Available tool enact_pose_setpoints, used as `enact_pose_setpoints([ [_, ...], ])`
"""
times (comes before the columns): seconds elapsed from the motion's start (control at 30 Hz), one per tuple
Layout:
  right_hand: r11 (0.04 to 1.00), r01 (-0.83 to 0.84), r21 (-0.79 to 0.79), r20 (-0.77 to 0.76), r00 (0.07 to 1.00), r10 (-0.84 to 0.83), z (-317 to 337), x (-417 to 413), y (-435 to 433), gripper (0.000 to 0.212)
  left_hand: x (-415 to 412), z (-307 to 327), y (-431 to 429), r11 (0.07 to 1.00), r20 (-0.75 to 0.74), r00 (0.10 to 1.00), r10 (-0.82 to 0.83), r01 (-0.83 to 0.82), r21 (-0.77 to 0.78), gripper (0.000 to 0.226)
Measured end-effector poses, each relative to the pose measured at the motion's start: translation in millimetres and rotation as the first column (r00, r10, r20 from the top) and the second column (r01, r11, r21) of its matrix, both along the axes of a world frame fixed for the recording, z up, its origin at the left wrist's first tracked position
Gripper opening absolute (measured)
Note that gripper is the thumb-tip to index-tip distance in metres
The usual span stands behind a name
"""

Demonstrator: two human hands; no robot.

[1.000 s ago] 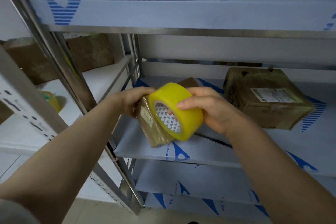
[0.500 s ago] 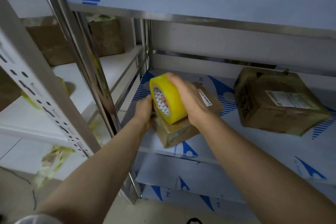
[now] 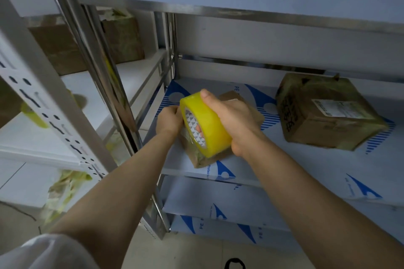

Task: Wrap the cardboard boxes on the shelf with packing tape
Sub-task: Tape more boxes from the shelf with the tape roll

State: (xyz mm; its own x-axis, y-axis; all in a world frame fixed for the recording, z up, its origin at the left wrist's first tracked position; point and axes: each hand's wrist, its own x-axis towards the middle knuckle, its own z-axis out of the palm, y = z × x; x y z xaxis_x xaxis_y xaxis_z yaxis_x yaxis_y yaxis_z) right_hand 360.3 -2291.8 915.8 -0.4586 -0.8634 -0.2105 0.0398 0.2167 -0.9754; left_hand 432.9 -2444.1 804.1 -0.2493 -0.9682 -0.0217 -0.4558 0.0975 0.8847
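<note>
Tape roll (image 3: 209,124) clamped in right hand (image 3: 236,120), left hand (image 3: 169,119) gripping box (image 3: 203,158) on PE-marked shelf (image 3: 284,159)

The film-covered shelf (image 3: 306,170) bears a small box (image 3: 203,158) at its front edge and a larger box (image 3: 328,122) rightward.

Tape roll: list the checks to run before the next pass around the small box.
1. Grip of right hand on tape roll: ok.
2. Hold of left hand on small box, left side: ok.
3. Seat of small box on shelf, near the front edge: ok.
4. Free tape end stuck to small box: cannot tell.
5. Clearance from larger box, apart on the right: ok.
</note>
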Motion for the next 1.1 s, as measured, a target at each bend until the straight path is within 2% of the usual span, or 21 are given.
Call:
enact_pose_setpoints([
  [0.17, 0.998, -0.046, 0.031, -0.040, 0.998, 0.047, -9.0, -2.1, 46.4, 0.017, -2.9, -3.8, -0.5, 0.999, 0.017, 0.999, -0.031, 0.032, -0.037, 0.051],
  [0.3, 0.994, -0.030, 0.103, -0.127, 0.991, 0.043, -32.8, 0.8, 75.7, 0.032, -3.4, -4.6, 1.1, 0.997, 0.062, 0.998, -0.018, 0.023, -0.077, 0.052],
  [0.43, 0.982, 0.066, 0.176, -0.112, 0.993, -0.047, -55.5, 2.5, 87.2, 0.034, -2.1, -6.0, 0.5, 0.996, 0.079, 0.996, -0.030, 0.036, -0.081, 0.051],
  [0.6, 0.973, 0.095, 0.208, -0.107, 0.991, -0.074, -82.3, 3.8, 85.6, 0.045, -1.9, -7.4, -6.0, 0.996, 0.091, 0.995, -0.050, 0.056, -0.063, 0.049],
  [0.67, 0.969, 0.100, 0.228, -0.085, 0.993, -0.083, -87.2, 3.2, 82.6, 0.042, -0.6, -4.1, -7.2, 0.995, 0.116, 0.991, -0.066, 0.074, -0.064, 0.046],
  [0.73, 0.966, 0.108, 0.236, -0.038, 0.994, -0.102, -89.0, 3.2, 79.1, 0.035, -5.2, 4.2, -6.8, 0.977, 0.275, 0.960, -0.053, 0.107, -0.185, 0.035],
  [0.77, 0.966, 0.109, 0.233, -0.018, 0.994, -0.108, -88.9, 3.2, 77.5, 0.033, -12.1, 10.7, -4.7, 0.962, 0.387, 0.922, -0.020, 0.123, -0.244, 0.028],
  [0.8, 0.967, 0.108, 0.229, -0.007, 0.994, -0.109, -89.3, 2.7, 75.6, 0.034, -20.1, 17.3, 0.1, 0.946, 0.493, 0.870, 0.006, 0.154, -0.285, 0.031],
  [0.83, 0.968, 0.107, 0.225, -0.005, 0.994, -0.109, -89.8, 2.4, 73.8, 0.035, -29.1, 20.6, 4.7, 0.939, 0.579, 0.815, 0.000, 0.199, -0.281, 0.043],
  [0.9, 0.969, 0.105, 0.226, -0.006, 0.994, -0.106, -89.9, 2.0, 71.7, 0.039, -44.8, 21.3, 13.7, 0.942, 0.723, 0.687, -0.073, 0.285, -0.176, 0.076],
  [0.93, 0.968, 0.103, 0.229, -0.005, 0.995, -0.104, -90.1, 1.4, 71.3, 0.040, -48.6, 19.9, 16.3, 0.935, 0.761, 0.643, -0.083, 0.314, -0.164, 0.085],
  [1.0, 0.967, 0.097, 0.237, -0.016, 0.995, -0.096, -89.7, -0.8, 70.9, 0.041, -50.1, 20.3, 11.2, 0.902, 0.778, 0.627, -0.027, 0.351, -0.251, 0.076],
  [1.1, 0.965, 0.088, 0.247, -0.054, 0.996, -0.077, -90.7, -2.6, 71.5, 0.046, -48.5, 20.3, -7.7, 0.879, 0.743, 0.669, -0.003, 0.356, -0.318, 0.061],
])
